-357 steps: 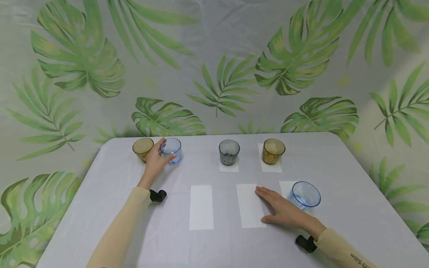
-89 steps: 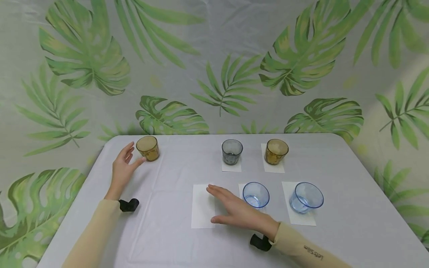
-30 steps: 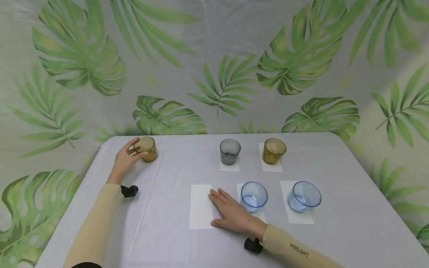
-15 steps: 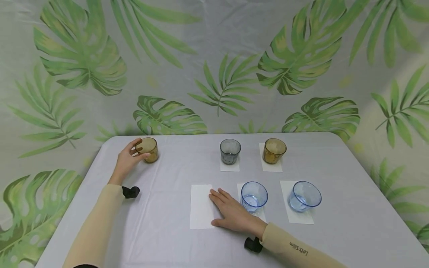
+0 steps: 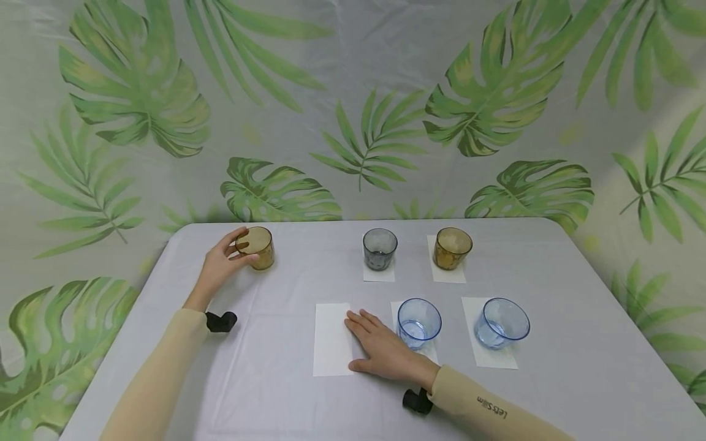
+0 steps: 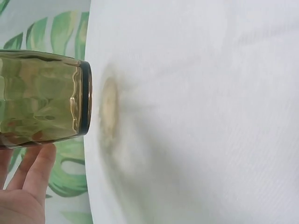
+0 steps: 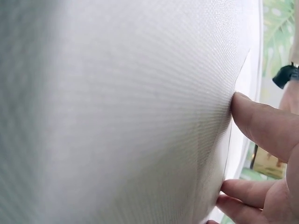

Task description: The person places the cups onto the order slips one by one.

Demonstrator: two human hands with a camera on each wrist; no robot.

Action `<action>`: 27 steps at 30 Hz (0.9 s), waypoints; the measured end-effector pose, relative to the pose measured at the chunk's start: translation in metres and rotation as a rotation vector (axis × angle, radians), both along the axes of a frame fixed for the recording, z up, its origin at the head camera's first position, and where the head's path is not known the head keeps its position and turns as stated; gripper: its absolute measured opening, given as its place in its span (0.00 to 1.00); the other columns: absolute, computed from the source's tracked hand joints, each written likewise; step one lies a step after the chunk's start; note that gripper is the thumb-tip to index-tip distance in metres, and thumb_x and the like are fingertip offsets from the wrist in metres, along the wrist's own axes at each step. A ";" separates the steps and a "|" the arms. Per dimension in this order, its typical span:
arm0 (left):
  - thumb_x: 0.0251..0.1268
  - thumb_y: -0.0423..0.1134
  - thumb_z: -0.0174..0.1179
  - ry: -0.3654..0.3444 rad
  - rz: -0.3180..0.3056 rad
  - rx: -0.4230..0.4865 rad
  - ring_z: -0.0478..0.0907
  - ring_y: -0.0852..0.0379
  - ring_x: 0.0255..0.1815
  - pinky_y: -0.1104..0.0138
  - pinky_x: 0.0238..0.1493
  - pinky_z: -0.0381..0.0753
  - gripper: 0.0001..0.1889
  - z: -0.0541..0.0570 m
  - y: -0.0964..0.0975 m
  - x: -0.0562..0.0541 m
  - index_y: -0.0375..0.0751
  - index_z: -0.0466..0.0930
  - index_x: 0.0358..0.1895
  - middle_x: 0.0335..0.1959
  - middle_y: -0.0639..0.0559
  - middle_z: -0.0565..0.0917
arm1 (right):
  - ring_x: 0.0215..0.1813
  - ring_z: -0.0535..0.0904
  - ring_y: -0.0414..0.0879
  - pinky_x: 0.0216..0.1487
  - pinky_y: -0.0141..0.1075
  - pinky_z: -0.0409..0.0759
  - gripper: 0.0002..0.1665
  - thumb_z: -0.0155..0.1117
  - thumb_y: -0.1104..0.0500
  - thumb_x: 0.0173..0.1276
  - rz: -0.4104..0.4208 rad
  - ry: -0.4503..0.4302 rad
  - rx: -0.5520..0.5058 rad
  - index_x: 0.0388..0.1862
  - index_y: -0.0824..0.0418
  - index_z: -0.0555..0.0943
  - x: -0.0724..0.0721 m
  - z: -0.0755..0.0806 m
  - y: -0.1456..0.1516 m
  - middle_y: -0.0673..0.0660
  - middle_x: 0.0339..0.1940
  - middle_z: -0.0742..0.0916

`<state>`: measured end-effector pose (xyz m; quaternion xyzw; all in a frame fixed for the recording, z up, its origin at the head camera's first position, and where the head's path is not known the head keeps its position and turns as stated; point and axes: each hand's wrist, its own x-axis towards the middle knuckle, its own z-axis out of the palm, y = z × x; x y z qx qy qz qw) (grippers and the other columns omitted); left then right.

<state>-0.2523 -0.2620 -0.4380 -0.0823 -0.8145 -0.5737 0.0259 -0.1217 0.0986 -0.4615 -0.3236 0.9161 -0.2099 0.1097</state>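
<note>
At the table's back left, my left hand (image 5: 217,267) grips an amber glass tumbler (image 5: 261,248), with thumb and fingers round its side. The left wrist view shows the tumbler's base (image 6: 85,98) raised off the cloth, with a shadow below. My right hand (image 5: 383,352) rests with spread, straight fingers on the right edge of a bare white paper rectangle (image 5: 330,340). In the right wrist view its thumb (image 7: 261,121) presses at the paper's edge. Just right of that hand stands a blue glass (image 5: 419,324) on another paper, partly hidden by the hand.
A second blue glass (image 5: 502,324) stands on paper at the right. Behind, a grey glass (image 5: 379,251) and another amber glass (image 5: 452,250) each stand on paper. White cloth covers the table (image 5: 276,380); a leaf-print curtain (image 5: 358,79) hangs behind it.
A blue glass went from the back left onto the middle paper. My right hand shifted left to the left paper. My left hand took the amber tumbler, lifted it and moved slightly right.
</note>
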 end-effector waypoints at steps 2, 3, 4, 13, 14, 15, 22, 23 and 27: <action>0.59 0.37 0.68 0.008 -0.016 0.010 0.66 0.42 0.65 0.80 0.49 0.75 0.39 0.000 0.003 0.002 0.40 0.59 0.73 0.71 0.43 0.61 | 0.74 0.52 0.61 0.72 0.51 0.56 0.47 0.69 0.50 0.62 0.001 0.001 0.005 0.72 0.70 0.61 0.000 0.001 0.000 0.62 0.74 0.62; 0.59 0.37 0.68 0.011 -0.024 0.017 0.66 0.42 0.65 0.80 0.50 0.75 0.39 0.000 0.004 0.004 0.40 0.59 0.73 0.71 0.43 0.62 | 0.74 0.52 0.61 0.72 0.51 0.56 0.47 0.69 0.50 0.62 0.001 0.001 0.007 0.72 0.70 0.61 0.000 0.001 -0.001 0.62 0.74 0.62; 0.59 0.36 0.68 0.015 -0.034 0.024 0.67 0.42 0.65 0.79 0.50 0.75 0.39 0.000 0.005 0.006 0.40 0.59 0.73 0.71 0.43 0.62 | 0.74 0.52 0.61 0.72 0.51 0.56 0.47 0.69 0.50 0.62 0.000 0.000 0.009 0.71 0.70 0.61 0.000 0.001 -0.001 0.62 0.74 0.62; 0.58 0.33 0.68 0.006 -0.110 0.060 0.66 0.42 0.65 0.75 0.55 0.74 0.38 0.008 0.020 0.022 0.40 0.60 0.72 0.70 0.43 0.64 | 0.74 0.53 0.62 0.71 0.51 0.57 0.46 0.69 0.50 0.62 0.006 0.007 0.012 0.71 0.70 0.61 0.001 0.004 -0.001 0.63 0.73 0.63; 0.58 0.32 0.68 0.000 -0.117 0.061 0.66 0.41 0.65 0.73 0.56 0.74 0.38 0.012 0.023 0.025 0.39 0.60 0.72 0.70 0.42 0.64 | 0.74 0.53 0.62 0.71 0.51 0.57 0.46 0.69 0.50 0.62 0.007 0.008 0.012 0.71 0.70 0.61 0.001 0.004 -0.001 0.63 0.73 0.63; 0.58 0.32 0.68 -0.003 -0.122 0.060 0.66 0.40 0.65 0.72 0.57 0.74 0.38 0.016 0.026 0.028 0.38 0.60 0.72 0.70 0.42 0.64 | 0.74 0.53 0.62 0.71 0.51 0.57 0.46 0.69 0.50 0.62 0.009 0.011 0.011 0.71 0.70 0.61 0.001 0.004 0.000 0.64 0.73 0.63; 0.57 0.30 0.68 -0.009 -0.157 0.044 0.66 0.41 0.66 0.64 0.61 0.72 0.38 0.022 0.036 0.038 0.36 0.60 0.71 0.71 0.41 0.63 | 0.73 0.53 0.63 0.71 0.52 0.58 0.46 0.69 0.50 0.62 0.018 0.024 0.000 0.71 0.71 0.61 0.000 0.001 0.001 0.64 0.73 0.63; 0.57 0.31 0.68 -0.007 -0.164 0.042 0.66 0.41 0.66 0.64 0.61 0.72 0.38 0.020 0.036 0.038 0.36 0.60 0.72 0.70 0.41 0.63 | 0.73 0.53 0.63 0.71 0.52 0.58 0.46 0.69 0.49 0.62 0.019 0.025 0.000 0.71 0.71 0.61 0.000 0.001 0.001 0.64 0.73 0.63; 0.57 0.33 0.69 0.008 -0.190 0.032 0.67 0.44 0.66 0.64 0.60 0.73 0.38 0.010 0.037 0.037 0.40 0.62 0.72 0.70 0.44 0.64 | 0.73 0.53 0.63 0.71 0.52 0.59 0.46 0.69 0.49 0.62 0.022 0.027 -0.002 0.71 0.71 0.61 0.000 0.000 0.001 0.63 0.73 0.63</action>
